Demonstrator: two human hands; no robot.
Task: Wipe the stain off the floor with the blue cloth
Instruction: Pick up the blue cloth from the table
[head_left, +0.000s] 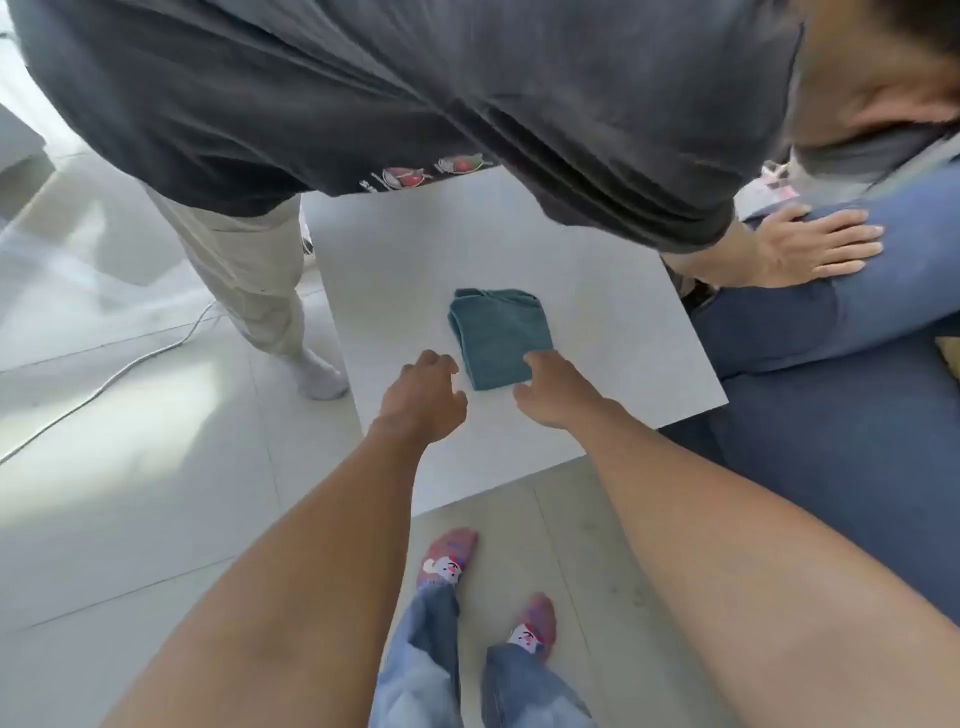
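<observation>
A folded blue cloth (496, 335) lies near the middle of a low white table (613, 322). My right hand (556, 389) reaches over the table, and its fingertips touch the cloth's near right corner without gripping it. My left hand (426, 395) hovers just left of the cloth's near edge with its fingers loosely curled and nothing in them. No stain shows on the floor (156, 467) in this view.
Another person in a dark shirt (415, 93) bends over the far side of the table, one hand (810, 244) resting on a blue sofa (857, 415) at the right. A white cable (104, 384) runs across the pale tiled floor at the left. My feet in pink socks (447, 558) stand below the table's near edge.
</observation>
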